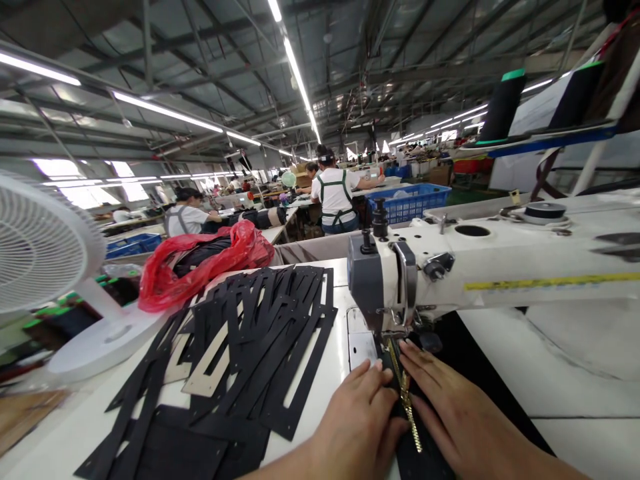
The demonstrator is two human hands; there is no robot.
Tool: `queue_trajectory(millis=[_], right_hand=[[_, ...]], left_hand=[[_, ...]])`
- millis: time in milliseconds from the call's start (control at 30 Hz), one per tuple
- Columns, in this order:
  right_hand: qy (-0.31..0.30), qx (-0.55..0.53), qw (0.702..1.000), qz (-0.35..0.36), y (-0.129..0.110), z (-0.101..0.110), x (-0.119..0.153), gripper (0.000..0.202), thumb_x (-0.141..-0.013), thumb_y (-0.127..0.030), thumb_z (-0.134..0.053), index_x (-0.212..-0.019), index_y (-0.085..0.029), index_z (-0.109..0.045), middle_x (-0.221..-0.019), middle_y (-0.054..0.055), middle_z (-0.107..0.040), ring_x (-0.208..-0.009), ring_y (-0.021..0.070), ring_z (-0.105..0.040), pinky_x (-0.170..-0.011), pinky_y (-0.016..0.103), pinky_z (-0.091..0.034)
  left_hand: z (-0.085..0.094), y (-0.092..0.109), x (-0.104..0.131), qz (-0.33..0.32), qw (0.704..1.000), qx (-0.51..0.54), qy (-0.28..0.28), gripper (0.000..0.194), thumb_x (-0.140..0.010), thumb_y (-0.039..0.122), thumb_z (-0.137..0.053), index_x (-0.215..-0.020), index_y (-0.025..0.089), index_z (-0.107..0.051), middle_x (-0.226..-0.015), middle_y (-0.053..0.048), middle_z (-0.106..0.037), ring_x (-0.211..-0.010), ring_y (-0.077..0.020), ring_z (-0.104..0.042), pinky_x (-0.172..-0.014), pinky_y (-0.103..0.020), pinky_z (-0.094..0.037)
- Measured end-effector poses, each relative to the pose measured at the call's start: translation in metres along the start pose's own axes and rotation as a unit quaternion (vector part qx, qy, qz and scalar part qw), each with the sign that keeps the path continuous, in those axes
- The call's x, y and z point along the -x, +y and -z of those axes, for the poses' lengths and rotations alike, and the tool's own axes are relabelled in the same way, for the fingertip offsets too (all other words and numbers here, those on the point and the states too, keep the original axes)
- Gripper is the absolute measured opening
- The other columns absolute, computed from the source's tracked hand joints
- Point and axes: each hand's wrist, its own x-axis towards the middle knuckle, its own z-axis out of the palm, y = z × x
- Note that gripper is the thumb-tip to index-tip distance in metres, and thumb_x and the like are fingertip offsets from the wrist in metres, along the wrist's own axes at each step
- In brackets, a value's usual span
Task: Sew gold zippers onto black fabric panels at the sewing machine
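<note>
A gold-toothed zipper [411, 417] on black tape runs lengthwise under the needle area of a white sewing machine [445, 267], with its gold pull near the middle. My left hand [357, 417] is closed at the zipper's left edge, fingers curled and thumb tucked in against the black tape. On the other side, my right hand [450, 403] lies flat with fingers stretched out, pressing beside the teeth close to the presser foot. Black material [480, 367] spreads out beneath and behind my right hand. The exact stitching point is hidden by fingers and machine parts.
Many black cut frames [270, 353] with slots are heaped left of the machine. Behind them sits a red plastic bag [210, 257]. A white fan [107, 327] stands at far left. Black thread cones [504, 110] are upper right. Several people work at tables beyond, near a blue crate [413, 203].
</note>
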Motion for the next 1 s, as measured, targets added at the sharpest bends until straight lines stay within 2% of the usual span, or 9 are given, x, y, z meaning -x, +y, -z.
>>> queue_trajectory(millis=[267, 400, 533, 700, 767, 867, 933, 1000], right_hand=[[0.019, -0.057, 0.998, -0.03, 0.008, -0.006, -0.011, 0.038, -0.085, -0.015, -0.038, -0.118, -0.008, -0.055, -0.113, 0.015, -0.062, -0.107, 0.0235, -0.058, -0.091, 0.039, -0.05], [0.013, -0.08, 0.995, -0.05, 0.012, -0.012, -0.018, 0.035, -0.085, -0.014, -0.037, -0.114, -0.011, -0.056, -0.105, 0.014, -0.065, -0.096, 0.0222, -0.062, -0.085, 0.038, -0.052], [-0.015, -0.123, 0.99, -0.075, 0.017, -0.015, -0.024, 0.032, -0.086, -0.015, -0.039, -0.113, -0.015, -0.055, -0.104, 0.011, -0.064, -0.094, 0.0204, -0.062, -0.083, 0.036, -0.051], [0.003, -0.161, 0.984, -0.075, 0.025, -0.021, -0.027, 0.026, -0.089, -0.019, -0.037, -0.102, -0.019, -0.059, -0.096, 0.007, -0.066, -0.09, 0.0181, -0.062, -0.082, 0.032, -0.05], [0.002, -0.156, 0.981, -0.111, 0.028, -0.026, -0.025, 0.021, -0.087, -0.025, -0.043, -0.098, -0.02, -0.061, -0.094, 0.007, -0.066, -0.089, 0.0189, -0.062, -0.08, 0.032, -0.05], [0.021, -0.119, 0.976, -0.181, 0.029, -0.032, -0.024, 0.018, -0.077, -0.031, -0.058, -0.088, -0.018, -0.062, -0.088, 0.01, -0.065, -0.084, 0.025, -0.062, -0.075, 0.039, -0.052], [0.038, -0.1, 0.974, -0.201, 0.027, -0.034, -0.025, 0.017, -0.073, -0.031, -0.06, -0.082, -0.016, -0.062, -0.084, 0.012, -0.064, -0.081, 0.028, -0.062, -0.072, 0.043, -0.051], [0.045, -0.094, 0.971, -0.216, 0.025, -0.032, -0.026, 0.015, -0.074, -0.031, -0.058, -0.076, -0.016, -0.061, -0.078, 0.011, -0.064, -0.074, 0.0265, -0.062, -0.068, 0.04, -0.051]], left_hand=[[0.002, -0.009, -0.009, 0.018, 0.999, 0.019, -0.019, 0.023, -0.08, 0.014, -0.054, -0.103, 0.016, -0.059, -0.107, -0.011, -0.061, -0.103, -0.0249, -0.057, -0.1, -0.044, -0.042], [0.002, -0.012, -0.015, 0.059, 0.997, 0.023, -0.035, 0.016, -0.08, 0.01, -0.054, -0.093, 0.017, -0.06, -0.099, -0.009, -0.06, -0.094, -0.0235, -0.057, -0.086, -0.04, -0.051], [-0.001, -0.018, -0.02, 0.097, 0.994, 0.028, -0.043, 0.011, -0.08, 0.009, -0.055, -0.087, 0.017, -0.058, -0.094, -0.007, -0.056, -0.086, -0.0209, -0.056, -0.077, -0.035, -0.052], [-0.005, -0.024, -0.024, 0.105, 0.993, 0.027, -0.039, 0.016, -0.078, 0.008, -0.056, -0.091, 0.017, -0.055, -0.096, -0.006, -0.056, -0.088, -0.0207, -0.056, -0.079, -0.034, -0.051], [-0.005, -0.024, -0.024, 0.102, 0.994, 0.025, -0.036, 0.017, -0.077, 0.007, -0.056, -0.091, 0.017, -0.056, -0.098, -0.007, -0.056, -0.089, -0.0209, -0.057, -0.08, -0.034, -0.052], [-0.007, -0.024, -0.023, 0.079, 0.997, 0.0, -0.026, 0.015, -0.073, 0.007, -0.06, -0.084, 0.016, -0.058, -0.095, -0.007, -0.058, -0.089, -0.0221, -0.057, -0.085, -0.038, -0.051], [-0.01, -0.024, -0.02, 0.049, 0.998, -0.026, -0.014, 0.016, -0.068, 0.009, -0.064, -0.082, 0.015, -0.06, -0.089, -0.007, -0.06, -0.088, -0.0236, -0.058, -0.092, -0.045, -0.047], [-0.015, -0.025, -0.018, 0.028, 0.999, -0.043, -0.002, 0.02, -0.064, 0.01, -0.067, -0.083, 0.015, -0.062, -0.088, -0.007, -0.061, -0.087, -0.0247, -0.059, -0.093, -0.047, -0.046]])
